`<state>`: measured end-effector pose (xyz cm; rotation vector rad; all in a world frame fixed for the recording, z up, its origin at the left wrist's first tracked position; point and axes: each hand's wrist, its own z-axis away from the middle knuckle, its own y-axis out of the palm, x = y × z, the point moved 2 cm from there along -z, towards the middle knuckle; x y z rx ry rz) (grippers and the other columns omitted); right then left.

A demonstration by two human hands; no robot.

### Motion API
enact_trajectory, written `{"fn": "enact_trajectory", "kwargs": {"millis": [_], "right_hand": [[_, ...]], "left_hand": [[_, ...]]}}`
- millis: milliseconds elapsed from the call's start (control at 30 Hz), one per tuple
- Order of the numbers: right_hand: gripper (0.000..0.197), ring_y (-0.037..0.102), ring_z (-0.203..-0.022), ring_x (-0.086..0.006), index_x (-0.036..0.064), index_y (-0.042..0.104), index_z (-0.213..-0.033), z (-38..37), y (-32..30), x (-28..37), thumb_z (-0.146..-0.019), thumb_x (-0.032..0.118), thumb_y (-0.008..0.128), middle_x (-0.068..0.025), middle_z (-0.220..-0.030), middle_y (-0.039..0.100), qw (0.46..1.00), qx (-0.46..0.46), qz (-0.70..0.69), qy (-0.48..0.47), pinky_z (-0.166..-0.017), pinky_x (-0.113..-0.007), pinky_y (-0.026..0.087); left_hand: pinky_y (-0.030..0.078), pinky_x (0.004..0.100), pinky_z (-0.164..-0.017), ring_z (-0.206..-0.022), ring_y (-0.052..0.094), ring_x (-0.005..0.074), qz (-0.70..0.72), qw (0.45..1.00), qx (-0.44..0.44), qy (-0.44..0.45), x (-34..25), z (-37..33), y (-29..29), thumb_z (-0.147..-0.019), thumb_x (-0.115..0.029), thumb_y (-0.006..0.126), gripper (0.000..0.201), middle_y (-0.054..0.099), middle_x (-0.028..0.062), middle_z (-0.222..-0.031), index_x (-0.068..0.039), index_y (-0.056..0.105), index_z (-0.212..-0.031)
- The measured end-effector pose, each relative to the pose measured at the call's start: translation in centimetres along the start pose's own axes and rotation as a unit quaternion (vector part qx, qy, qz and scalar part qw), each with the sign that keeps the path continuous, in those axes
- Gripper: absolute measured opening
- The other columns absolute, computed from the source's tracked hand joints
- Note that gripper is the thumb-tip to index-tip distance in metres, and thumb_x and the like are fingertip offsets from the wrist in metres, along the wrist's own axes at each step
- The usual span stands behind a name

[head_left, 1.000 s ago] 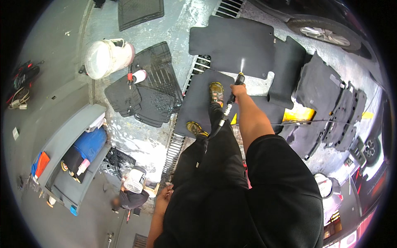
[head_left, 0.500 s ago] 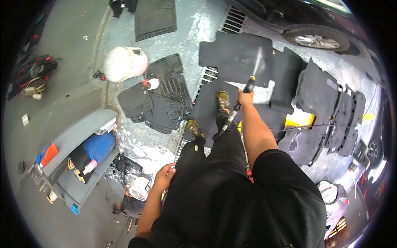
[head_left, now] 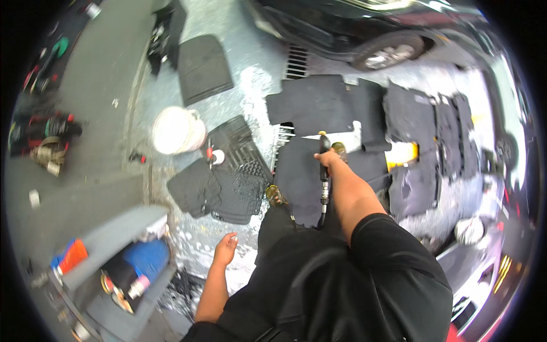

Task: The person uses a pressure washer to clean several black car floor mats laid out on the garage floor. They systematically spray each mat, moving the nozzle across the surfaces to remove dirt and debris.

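Note:
My right hand (head_left: 327, 158) is closed round a black spray gun (head_left: 324, 185) with a brass-coloured tip and a metal coupling, its hose running back toward my legs. The gun is held above a flat black mat (head_left: 297, 176) on the wet floor. No clear jet shows at the tip. My left hand (head_left: 227, 249) hangs beside my left thigh, fingers loosely stretched, with nothing visible in it. Beyond the gun lies a large dark mat (head_left: 310, 105). Ribbed rubber mats (head_left: 236, 196) lie wet to the left, with a small white and red bottle (head_left: 217, 157) on them.
A white bucket (head_left: 178, 131) stands at the left. A grey cart (head_left: 122, 233) holds a blue container (head_left: 147, 259) and bottles. Dark carpet pieces (head_left: 410, 117) lie at the right. A dark car (head_left: 364, 34) stands at the far side, near a floor grate (head_left: 296, 62).
My right hand has drawn the gun back closer to me, and the white jet no longer shows clearly. My left hand has moved out from my thigh. The whole view has shifted.

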<state>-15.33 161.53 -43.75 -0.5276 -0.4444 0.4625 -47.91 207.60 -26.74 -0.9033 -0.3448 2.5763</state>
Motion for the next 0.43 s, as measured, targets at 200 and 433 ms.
{"fn": "enact_trajectory", "kwargs": {"millis": [200, 433], "right_hand": [[0.087, 0.060, -0.128, -0.0354, -0.0013, 0.037, -0.148, 10.9, -1.9, 5.6, -0.086, 0.043, 0.078, -0.0234, -0.139, 0.059, 0.981, 0.005, 0.191, -0.037, -0.106, -0.043, 0.049], [0.074, 0.060, -0.126, -0.0346, 0.0086, 0.037, -0.149, 16.8, -7.5, 5.4, -0.091, 0.039, 0.071, -0.0185, -0.132, 0.064, 0.988, -0.083, 0.121, -0.044, -0.105, -0.043, 0.047]], "left_hand": [[0.051, 0.0296, -0.069, -0.076, 0.061, 0.0151, 0.114, 0.993, 0.011, -0.027, 6.1, 1.0, -1.6, -0.104, -0.024, 0.058, 0.034, 0.064, 0.0057, -0.090, -0.007, 0.060, -0.133], [0.048, 0.0296, -0.062, -0.068, 0.055, 0.0134, 0.072, 0.994, 0.067, 0.050, 16.8, 0.5, 0.8, -0.105, -0.031, 0.057, 0.027, 0.059, 0.0012, -0.079, -0.004, 0.062, -0.106]]}}
